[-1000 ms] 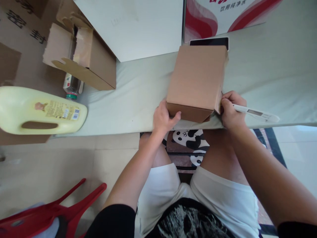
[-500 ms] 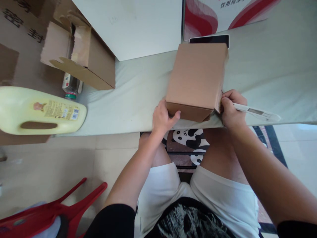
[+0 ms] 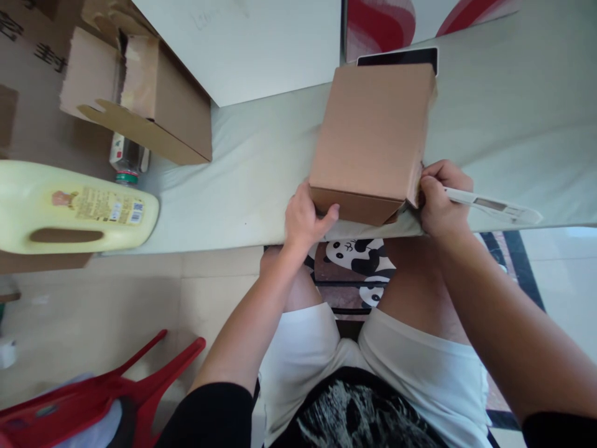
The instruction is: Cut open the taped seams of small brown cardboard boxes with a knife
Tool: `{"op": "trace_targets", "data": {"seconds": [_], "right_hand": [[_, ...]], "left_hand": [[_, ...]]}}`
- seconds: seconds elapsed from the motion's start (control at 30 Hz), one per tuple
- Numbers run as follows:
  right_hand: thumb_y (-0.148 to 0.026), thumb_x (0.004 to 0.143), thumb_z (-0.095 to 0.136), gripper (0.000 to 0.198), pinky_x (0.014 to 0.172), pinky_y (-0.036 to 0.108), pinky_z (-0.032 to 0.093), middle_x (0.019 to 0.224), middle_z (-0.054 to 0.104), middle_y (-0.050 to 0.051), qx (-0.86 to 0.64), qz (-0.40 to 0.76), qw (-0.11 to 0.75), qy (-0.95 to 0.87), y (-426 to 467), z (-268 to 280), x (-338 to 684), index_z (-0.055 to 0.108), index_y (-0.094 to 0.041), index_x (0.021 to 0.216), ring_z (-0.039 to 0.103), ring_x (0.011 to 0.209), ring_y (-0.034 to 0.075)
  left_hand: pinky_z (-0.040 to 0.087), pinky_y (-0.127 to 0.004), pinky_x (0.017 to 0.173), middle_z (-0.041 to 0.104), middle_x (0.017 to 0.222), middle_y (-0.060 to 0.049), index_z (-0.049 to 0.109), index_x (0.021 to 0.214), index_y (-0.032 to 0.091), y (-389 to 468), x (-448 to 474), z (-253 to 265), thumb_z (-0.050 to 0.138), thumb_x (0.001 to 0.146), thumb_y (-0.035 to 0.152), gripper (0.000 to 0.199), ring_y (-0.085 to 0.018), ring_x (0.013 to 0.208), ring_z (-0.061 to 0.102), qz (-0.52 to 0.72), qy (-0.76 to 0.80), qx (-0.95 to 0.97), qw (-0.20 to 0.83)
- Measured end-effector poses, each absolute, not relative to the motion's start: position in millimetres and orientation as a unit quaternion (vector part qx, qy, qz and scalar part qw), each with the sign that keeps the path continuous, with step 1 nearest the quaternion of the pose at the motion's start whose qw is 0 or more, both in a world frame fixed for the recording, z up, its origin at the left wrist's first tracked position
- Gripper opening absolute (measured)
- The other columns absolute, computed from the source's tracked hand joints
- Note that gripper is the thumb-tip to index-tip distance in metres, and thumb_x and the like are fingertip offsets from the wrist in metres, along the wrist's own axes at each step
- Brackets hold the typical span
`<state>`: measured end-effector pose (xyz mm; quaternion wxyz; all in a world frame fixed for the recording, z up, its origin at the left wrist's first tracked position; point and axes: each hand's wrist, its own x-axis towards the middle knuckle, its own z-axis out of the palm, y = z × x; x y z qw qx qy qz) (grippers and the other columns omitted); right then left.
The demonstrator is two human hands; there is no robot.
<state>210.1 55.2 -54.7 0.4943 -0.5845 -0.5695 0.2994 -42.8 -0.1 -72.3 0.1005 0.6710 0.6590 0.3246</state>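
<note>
A closed brown cardboard box (image 3: 373, 130) sits near the front edge of the cloth-covered table. My left hand (image 3: 305, 218) grips its near left corner, thumb on the front side and fingers around the left side. At the box's near right corner, my right hand (image 3: 445, 193) is closed around a white utility knife (image 3: 494, 205). The knife's handle sticks out to the right. Its front end is hidden by my fingers and the box edge, where the cardboard looks rough.
Behind the box lies a dark-screened tablet (image 3: 401, 58), with a white panel (image 3: 261, 50) nearby. To the left are an opened carton (image 3: 180, 112), a clear bottle (image 3: 128, 158) and a yellow jug (image 3: 93, 208). A red plastic chair (image 3: 107, 398) stands on the floor.
The whole view has shifted slightly. My right hand and the knife sit a little farther right along the box's right edge; my left hand keeps its hold on the corner.
</note>
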Motion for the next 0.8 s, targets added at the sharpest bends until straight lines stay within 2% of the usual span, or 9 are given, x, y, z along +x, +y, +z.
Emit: {"op": "trace_targets", "data": {"seconds": [0.47, 0.67, 0.8], "right_hand": [[-0.028, 0.070, 0.053, 0.010, 0.051, 0.032, 0.034, 0.050, 0.048, -0.003, -0.577, 0.292, 0.500, -0.576, 55.5, -51.6, 209.0, 0.052, -0.026, 0.061, 0.042, 0.049, 0.016], [-0.034, 0.078, 0.059, 0.019, 0.051, 0.033, 0.036, 0.052, 0.048, -0.001, -0.586, 0.285, 0.489, -0.580, 57.4, -56.5, 210.3, 0.051, -0.028, 0.062, 0.041, 0.050, 0.017], [-0.029, 0.078, 0.059, 0.018, 0.052, 0.034, 0.036, 0.053, 0.047, -0.002, -0.583, 0.287, 0.493, -0.579, 57.5, -57.9, 211.2, 0.052, -0.027, 0.062, 0.040, 0.050, 0.016]], "left_hand": [[0.054, -0.049, 0.086, 0.067, 0.113, -0.018, 0.051, 0.133, 0.014, 0.9, -42.1, -72.6, 0.035, 0.088, 0.082, 0.083, -0.035, 0.105, 0.068, 0.323, 0.656, 0.675, 0.099], [0.054, -0.050, 0.084, 0.068, 0.110, -0.020, 0.055, 0.126, 0.013, 0.5, -40.5, -69.9, 0.029, 0.088, 0.084, 0.085, -0.036, 0.103, 0.068, 0.322, 0.660, 0.672, 0.098], [0.054, -0.047, 0.084, 0.068, 0.108, -0.016, 0.055, 0.125, 0.016, 0.3, -40.7, -71.2, 0.032, 0.087, 0.084, 0.082, -0.033, 0.102, 0.068, 0.322, 0.663, 0.669, 0.101]]}}
